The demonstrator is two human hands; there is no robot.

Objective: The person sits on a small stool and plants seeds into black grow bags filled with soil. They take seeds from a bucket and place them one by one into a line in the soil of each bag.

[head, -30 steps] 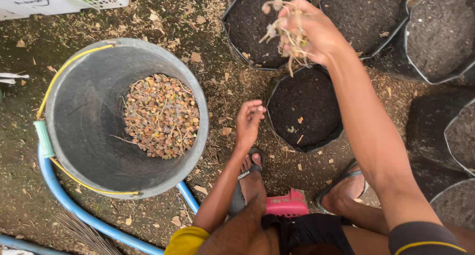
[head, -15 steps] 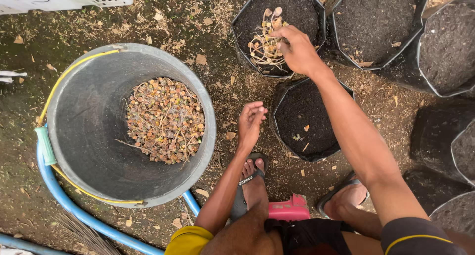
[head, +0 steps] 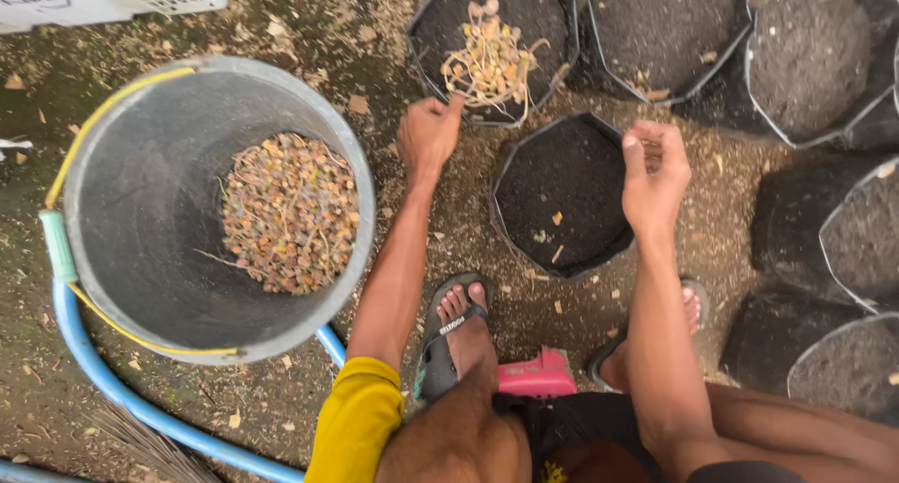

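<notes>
Squatting over soil-filled black grow bags on bare, leaf-littered ground. Grey bucket (head: 140, 211) at left, holding a heap of sprouted seeds (head: 288, 211) with pale trailing roots.

Left hand (head: 429, 132): fingers curled narrow, tips at the near rim of the far bag (head: 440, 33), just below a clump of sprouted seeds (head: 492, 59) lying on its soil. Cannot tell whether anything is pinched in it.

Right hand (head: 655, 169): over the right edge of the near bag (head: 562, 197), fingers drawn together; something thin may be between them, not clear enough to say.

Handling, as judged: the seeds look light and small, the roots soft, thin and tangled, likely to snap or tear if pulled. Best lifted loosely from under the clump, or singly by the seed body, not the root.

Against the earlier pictures: the right hand then carried the clump above the far bag; the clump now lies there and that hand has come back to the near bag. The left hand has moved up from beside the near bag to the far bag's rim.
</notes>
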